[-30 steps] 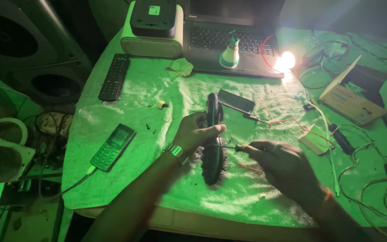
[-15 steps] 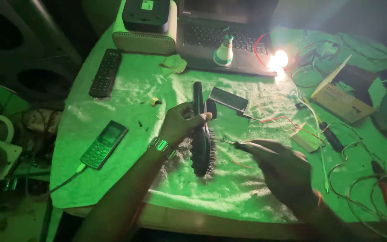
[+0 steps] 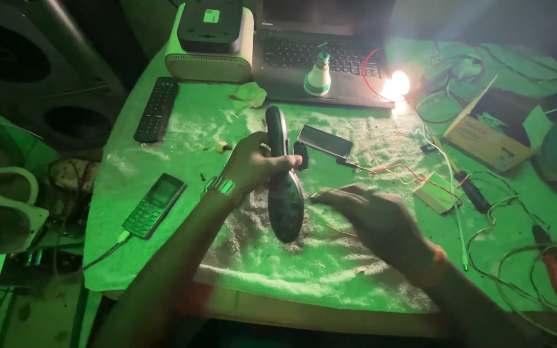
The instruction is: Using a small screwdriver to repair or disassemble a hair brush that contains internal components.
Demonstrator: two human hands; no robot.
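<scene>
The left hand (image 3: 256, 162) is clenched around the neck of a long, dark, paddle-shaped device with a narrow handle and a wide oval head (image 3: 284, 187), holding it roughly upright over the middle of the green towel-covered table (image 3: 162, 251), with the oval end pointing down and resting on or just above the cloth. The right hand (image 3: 372, 216) sits just beside the oval head, fingers curled toward it; motion blur hides whether a slim tool is pinched in them, so its grip cannot be told. As a judgement, the work is at an early or middle stage — the dark housing appears closed and in one piece, no loose shell halves lie beside it, and opening or probing remains to be done. The housing reads as hard, smooth plastic with a faint sheen; the towel is a coarse, nubby terry weave. Near the device lies a flat rectangular smartphone (image 3: 325, 141), and a thin red wire (image 3: 407, 169) runs across the cloth to a small pale rectangular box (image 3: 436, 192). A slim black remote control (image 3: 156, 109) and a dark keypad handset (image 3: 154, 204) lie to the left, well apart. Behind — a black laptop (image 3: 317, 58) carrying a white bulb base (image 3: 318, 74), and a lit bare bulb (image 3: 396, 84).
</scene>
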